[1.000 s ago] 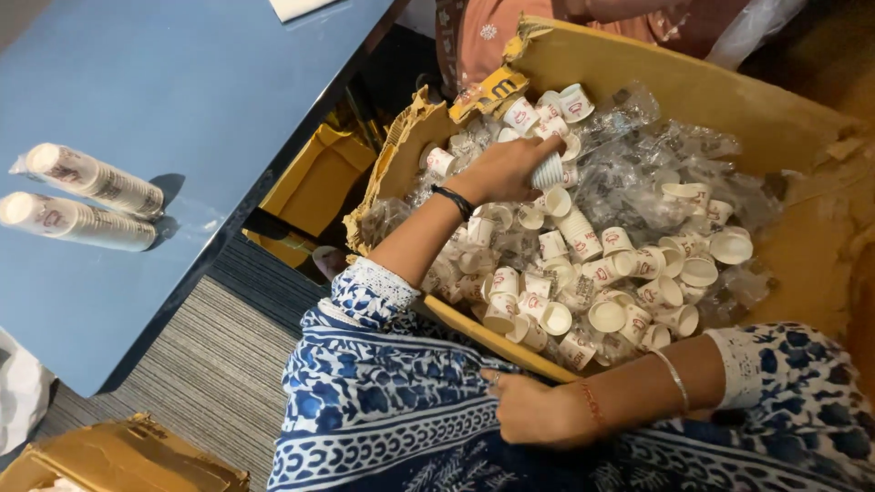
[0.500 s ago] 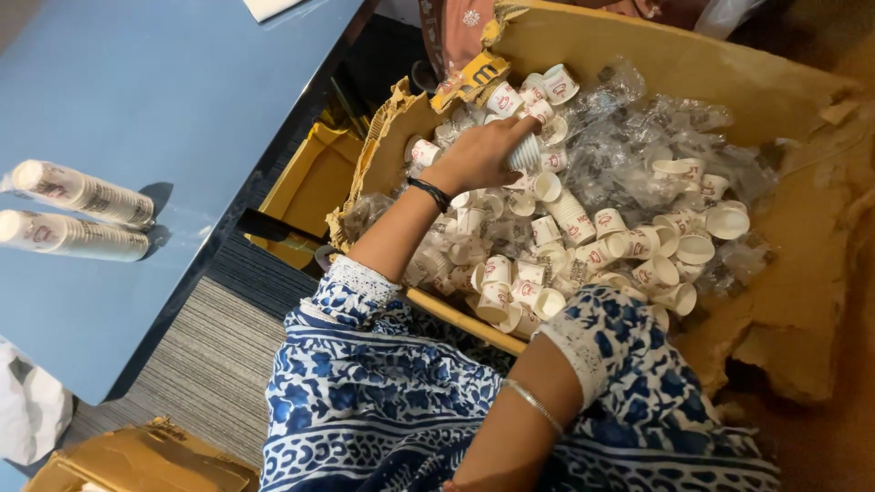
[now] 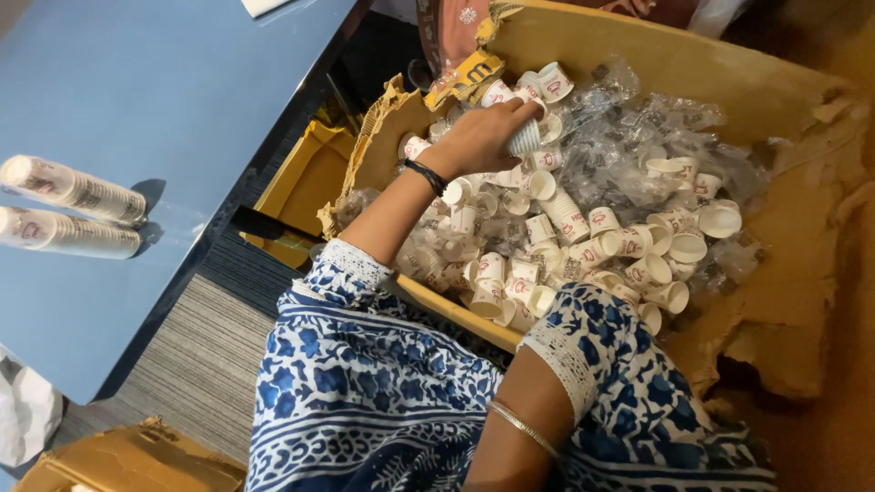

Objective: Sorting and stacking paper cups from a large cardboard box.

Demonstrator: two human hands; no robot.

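The left hand (image 3: 483, 137) reaches into a large torn cardboard box (image 3: 784, 301), its fingers (image 3: 510, 114) clenched around a short stack of small paper cups (image 3: 527, 137) near the box's far left corner. A black band (image 3: 427, 176) circles that wrist. The box is heaped with loose white paper cups (image 3: 583, 241), far too many to count, mixed with crumpled clear plastic wrap (image 3: 638, 137) that lies over and between them toward the far side and crowds the reach. The right arm bends back toward the body at the bottom edge of the view, with 1 thin bangle (image 3: 524, 426) on it; the right hand itself is out of sight, so its fingers cannot be judged. Blue and white patterned clothing (image 3: 365, 392) covers the lap and presses against the box's near wall, hiding part of it. To the left stands a blue desk (image 3: 182, 82), and near its left edge lie 2 long wrapped sleeves of stacked cups (image 3: 68, 210), side by side and just apart. A yellow bin (image 3: 305, 187) sits on the floor between the desk and the box. At the bottom left corner of the view, 1 more piece of torn cardboard (image 3: 128, 460) rests on the grey striped carpet (image 3: 182, 364).
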